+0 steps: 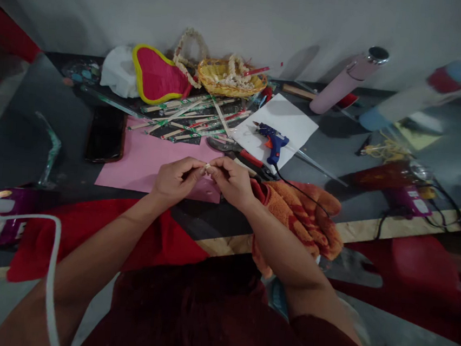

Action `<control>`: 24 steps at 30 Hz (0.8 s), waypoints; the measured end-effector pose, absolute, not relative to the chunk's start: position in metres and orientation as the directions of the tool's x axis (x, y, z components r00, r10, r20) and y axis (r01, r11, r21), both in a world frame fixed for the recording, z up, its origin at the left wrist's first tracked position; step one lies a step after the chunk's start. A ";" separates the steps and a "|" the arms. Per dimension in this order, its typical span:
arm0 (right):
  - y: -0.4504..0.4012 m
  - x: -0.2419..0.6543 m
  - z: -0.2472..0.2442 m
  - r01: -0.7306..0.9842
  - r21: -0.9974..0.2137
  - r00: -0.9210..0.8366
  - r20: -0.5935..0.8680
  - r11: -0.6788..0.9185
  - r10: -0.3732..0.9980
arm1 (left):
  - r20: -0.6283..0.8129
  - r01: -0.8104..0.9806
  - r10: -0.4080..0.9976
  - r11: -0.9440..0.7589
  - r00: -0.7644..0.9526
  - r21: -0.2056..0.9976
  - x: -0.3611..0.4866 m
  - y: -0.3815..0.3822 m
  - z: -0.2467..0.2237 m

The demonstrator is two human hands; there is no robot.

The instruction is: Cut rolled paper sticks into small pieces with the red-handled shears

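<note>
My left hand (179, 179) and my right hand (232, 181) meet over the right part of a pink sheet (146, 157). Both pinch a small pale piece (207, 166) between thumbs and forefingers; its exact shape is too small to tell. Just behind my right hand lie pliers (252, 160) with red and black handles. A blue glue gun (274, 143) with an orange trigger rests on a white sheet (296, 119), its black cord running right. Wrapped wooden chopsticks (190, 117) are spread in a loose pile behind the pink sheet.
A phone (106, 135) lies left of the pink sheet. At the back are a yellow-edged red shape (158, 73), a yellow basket (231, 80) and a pink flask (347, 83). An orange towel (304, 213) and red cloth (154, 239) lie along the front edge. A white cable (53, 265) hangs lower left.
</note>
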State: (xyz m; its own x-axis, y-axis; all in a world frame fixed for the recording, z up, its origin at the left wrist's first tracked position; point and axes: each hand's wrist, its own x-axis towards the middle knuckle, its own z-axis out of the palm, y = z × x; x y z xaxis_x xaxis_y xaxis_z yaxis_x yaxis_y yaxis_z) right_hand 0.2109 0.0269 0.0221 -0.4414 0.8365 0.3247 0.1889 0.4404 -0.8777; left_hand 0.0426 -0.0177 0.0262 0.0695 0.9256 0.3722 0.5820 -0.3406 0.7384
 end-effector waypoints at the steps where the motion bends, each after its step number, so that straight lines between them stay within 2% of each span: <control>1: 0.027 0.211 0.022 0.186 -0.876 -0.440 0.332 0.446 0.835 | 0.371 0.581 0.926 -0.340 0.071 0.739 0.043 -0.018 0.026; 24: 0.023 0.210 0.025 0.154 -0.904 -0.440 0.298 0.398 0.847 | 0.320 0.549 0.947 -0.286 0.036 0.785 0.043 -0.019 0.029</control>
State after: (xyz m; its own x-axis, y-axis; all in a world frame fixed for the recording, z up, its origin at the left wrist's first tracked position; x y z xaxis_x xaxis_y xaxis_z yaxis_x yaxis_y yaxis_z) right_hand 0.2095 0.0230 0.0249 -0.4398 0.8470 0.2985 0.1535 0.3984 -0.9043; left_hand 0.0431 -0.0194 0.0294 0.0359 0.9467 0.3201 0.5486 -0.2864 0.7855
